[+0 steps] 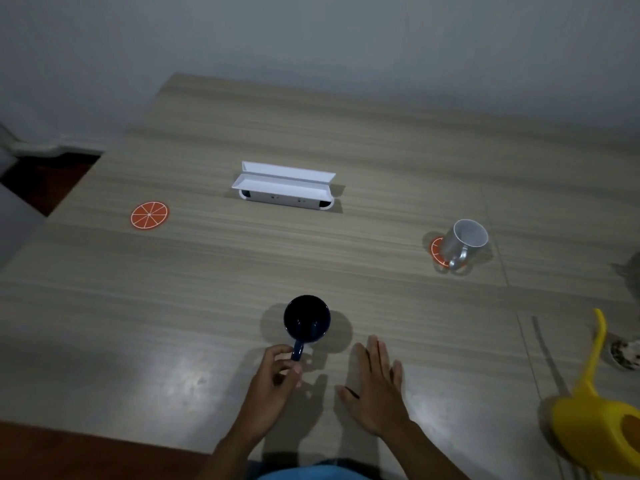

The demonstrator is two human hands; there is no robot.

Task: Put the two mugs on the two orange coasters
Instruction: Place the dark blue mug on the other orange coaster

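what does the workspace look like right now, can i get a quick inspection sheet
surface: wooden table, dim light, glare patch near the front edge
job's things: silver mug stands on the right coaster; dark blue mug sits on bare table near the front; left coaster has nothing on it
clutter: open white box mid-table; yellow watering can at the right edge; small dish behind it, contents unclear
grippers: left hand pinches the dark blue mug's handle; right hand open and flat, holding nothing
cables: nothing seen
surroundings: plain grey wall behind the table
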